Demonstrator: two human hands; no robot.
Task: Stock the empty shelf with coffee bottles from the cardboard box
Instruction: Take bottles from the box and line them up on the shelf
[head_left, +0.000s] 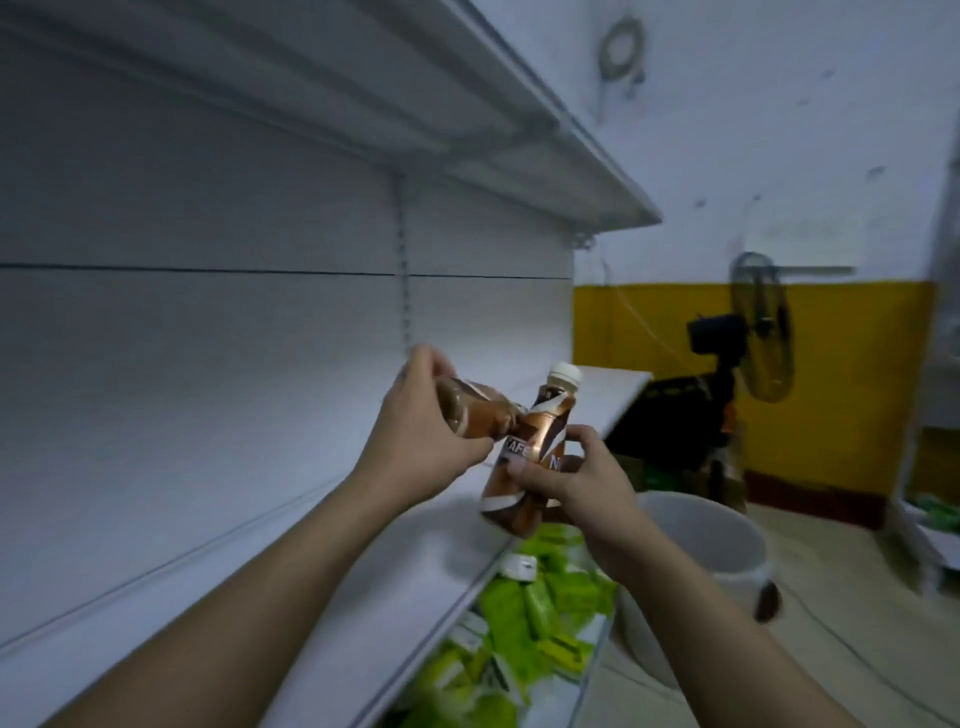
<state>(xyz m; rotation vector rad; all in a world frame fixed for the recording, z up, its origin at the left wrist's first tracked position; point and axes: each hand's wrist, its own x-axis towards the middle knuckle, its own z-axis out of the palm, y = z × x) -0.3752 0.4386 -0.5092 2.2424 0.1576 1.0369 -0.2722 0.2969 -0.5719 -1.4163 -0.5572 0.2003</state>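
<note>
Coffee bottles: left hand (415, 431) one (114, 415), seemingly tilted; right hand (576, 483) another (535, 441).

WaitCoffee bottle (470, 413) in left hand (415, 431), apparently tilted; second bottle (540, 431), right hand (576, 483).

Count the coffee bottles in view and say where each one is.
2. One coffee bottle, tilted on its side, is in the left hand; the other bottle, roughly upright with a white cap, is in the right hand. Both are above the empty shelf. None stands on it.
</note>
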